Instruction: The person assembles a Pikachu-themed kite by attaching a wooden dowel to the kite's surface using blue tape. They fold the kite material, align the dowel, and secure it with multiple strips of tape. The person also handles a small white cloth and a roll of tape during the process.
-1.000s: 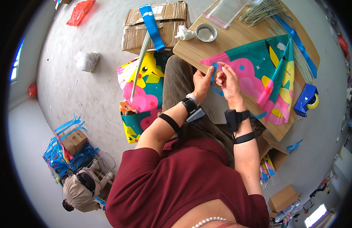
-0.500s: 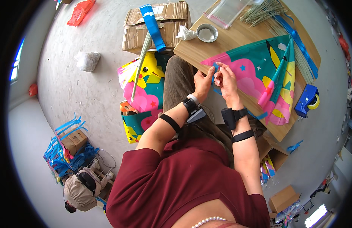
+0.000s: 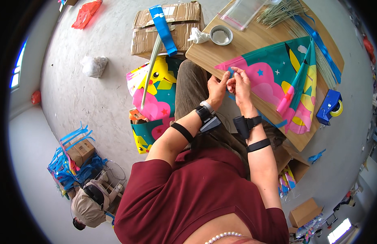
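Observation:
At the near left edge of the wooden table, my left hand pinches a narrow blue ribbon between thumb and fingers. Close beside it, my right hand has its fingers curled in at the same ribbon; whether they grip it is hard to see. Lower parts of blue ribbon show below the hands and by the table edge. A triangular printed kite sheet in green, pink and yellow lies on the table just right of my hands, its right side folded over.
The wooden table also carries a round tin, crumpled white tissue, clear plastic bags and thin pale sticks. A blue tape dispenser sits off its right edge. A cardboard box and more printed sheets lie left.
My right hand has shifted slightly left, bringing its fingers nearer my left hand. The left hand stays almost in place at the ribbon, and the kite sheet has not moved.

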A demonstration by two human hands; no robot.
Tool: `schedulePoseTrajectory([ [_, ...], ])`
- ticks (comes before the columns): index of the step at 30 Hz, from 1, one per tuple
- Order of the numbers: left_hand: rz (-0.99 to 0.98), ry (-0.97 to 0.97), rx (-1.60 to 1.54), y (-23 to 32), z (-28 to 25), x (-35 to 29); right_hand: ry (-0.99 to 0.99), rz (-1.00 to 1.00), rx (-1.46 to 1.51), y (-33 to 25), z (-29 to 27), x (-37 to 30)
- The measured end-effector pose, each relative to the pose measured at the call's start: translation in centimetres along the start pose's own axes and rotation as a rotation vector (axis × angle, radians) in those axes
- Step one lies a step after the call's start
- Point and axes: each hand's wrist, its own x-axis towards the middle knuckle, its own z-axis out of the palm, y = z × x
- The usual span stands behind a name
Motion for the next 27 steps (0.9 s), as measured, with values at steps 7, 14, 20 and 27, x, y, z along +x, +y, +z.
schedulePoseTrajectory([
  [7, -0.068, -0.074, -0.080, 0.1, -0.4, 0.2, 0.055, 0.007, -0.079, -0.3, 0.7, -0.2],
  [14, -0.135, -0.045, -0.090, 2.2, 0.2, -0.8, 0.084, 0.022, -0.095, -0.5, 0.8, -0.1],
  [20, -0.176, -0.072, -0.127, 2.8, 0.1, -0.9, 0.085, 0.022, -0.126, -0.5, 0.9, -0.1],
  [27, -0.205, -0.134, -0.138, 2.7, -0.6, -0.9, 0.088, 0.024, -0.132, -0.5, 0.9, 0.0],
])
